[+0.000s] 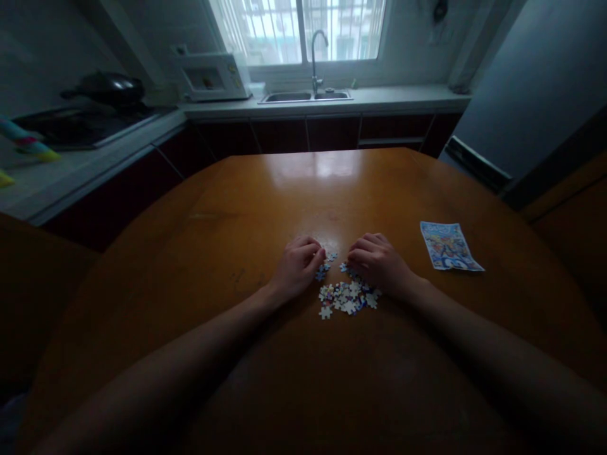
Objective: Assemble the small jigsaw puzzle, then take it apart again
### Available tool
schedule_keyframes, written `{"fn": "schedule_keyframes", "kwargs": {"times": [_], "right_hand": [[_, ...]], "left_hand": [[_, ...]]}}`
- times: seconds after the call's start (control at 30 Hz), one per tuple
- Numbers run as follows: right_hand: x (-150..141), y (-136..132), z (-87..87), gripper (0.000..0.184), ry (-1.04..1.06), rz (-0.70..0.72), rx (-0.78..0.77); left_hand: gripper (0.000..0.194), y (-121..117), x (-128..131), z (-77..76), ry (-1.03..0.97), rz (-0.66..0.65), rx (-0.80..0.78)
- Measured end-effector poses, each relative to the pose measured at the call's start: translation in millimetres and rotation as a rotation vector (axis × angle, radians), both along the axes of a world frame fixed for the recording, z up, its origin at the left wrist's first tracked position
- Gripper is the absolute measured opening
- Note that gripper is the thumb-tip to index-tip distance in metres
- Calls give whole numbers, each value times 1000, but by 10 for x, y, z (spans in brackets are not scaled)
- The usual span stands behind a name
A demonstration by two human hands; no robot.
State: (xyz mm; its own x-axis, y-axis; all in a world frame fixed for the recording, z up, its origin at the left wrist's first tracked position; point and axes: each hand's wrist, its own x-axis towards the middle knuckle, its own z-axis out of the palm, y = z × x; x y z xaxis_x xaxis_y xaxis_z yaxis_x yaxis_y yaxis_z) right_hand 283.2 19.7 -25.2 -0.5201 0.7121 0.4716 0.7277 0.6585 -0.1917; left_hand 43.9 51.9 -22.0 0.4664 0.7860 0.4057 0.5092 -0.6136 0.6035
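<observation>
A heap of jigsaw puzzle pieces (349, 297) lies on the wooden table, many showing a white side and some blue or coloured. My left hand (298, 264) rests at the upper left of the heap, its fingers curled together beside some bluish pieces (322, 272). Across a small gap, my right hand (379, 262) bends over the heap's upper right edge, fingers closed near a light blue piece (343, 267). Whatever sits between the fingertips of either hand is hidden. Between the hands lie pale pieces (331, 256).
To the right on the table (227, 215) lies a creased picture sheet (448, 246) with a blue printed design. Behind the table runs a counter with a sink (332, 95) and a microwave (211, 77). A wok (107, 88) stands on the stove at left.
</observation>
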Motion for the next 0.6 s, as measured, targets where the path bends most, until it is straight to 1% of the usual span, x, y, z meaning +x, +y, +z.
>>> {"fn": "schedule_keyframes", "kwargs": {"times": [0.1, 0.17, 0.27, 0.37, 0.43, 0.5, 0.57, 0.6], "right_hand": [[-36, -54, -4, 13, 33, 48, -21], [-47, -46, -26, 15, 76, 19, -14], [-28, 19, -70, 15, 184, -61, -13], [22, 68, -86, 13, 258, -103, -43], [50, 59, -69, 14, 250, -107, -67], [58, 20, -36, 13, 212, -106, -87], [43, -28, 1, 11, 159, -100, -106], [30, -48, 15, 10, 130, -90, -116]], "left_hand": [[31, 6, -3, -14, 0, 1, 11], [31, 15, -6, -19, 7, 2, 11], [32, 25, -11, -30, 15, -1, 13], [24, 11, -16, -45, 60, -93, 68], [17, -14, -20, -53, 156, -181, 115], [25, -42, -23, -54, 284, -241, 142], [36, -63, -23, -48, 377, -261, 146], [38, -69, -21, -45, 395, -261, 142]]}}
